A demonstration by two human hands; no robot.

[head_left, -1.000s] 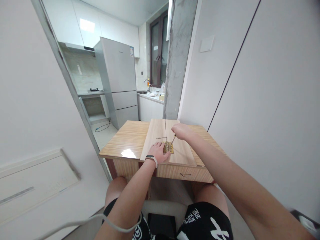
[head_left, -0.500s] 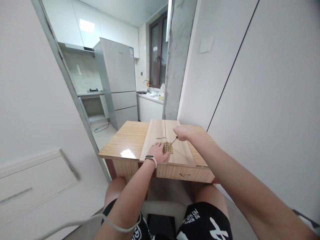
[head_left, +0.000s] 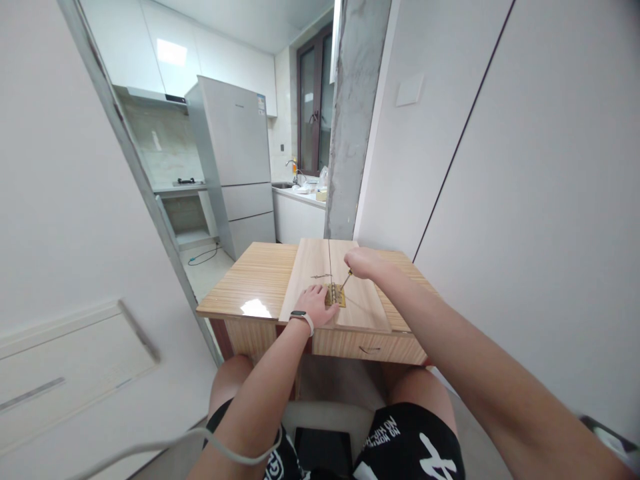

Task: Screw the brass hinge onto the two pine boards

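A brass-coloured hinge [head_left: 340, 298] lies across the seam between two pale wooden boards [head_left: 356, 310]. My left hand [head_left: 317, 305] rests flat with its fingers spread, on the left board and the hinge's left edge. Closed around a screwdriver [head_left: 346, 281] is my right hand [head_left: 361, 262], above the right board. The screwdriver slants down to the left, its tip at the hinge's right leaf; whether it sits in a screw is too small to tell. Several small screws [head_left: 321, 276] lie in a row on the boards beyond my left hand.
The boards lie on a wood-grain table [head_left: 250, 277] with a drawer [head_left: 370, 347] facing me. A white wall [head_left: 505, 220] rises close on the right. Past the doorway stand a grey refrigerator [head_left: 237, 140] and a kitchen counter [head_left: 300, 212]. A pale cable [head_left: 175, 440] crosses near my left forearm.
My right hand has shifted slightly left, and its grip on the screwdriver has turned a little. The left hand stays in place on the hinge and board.
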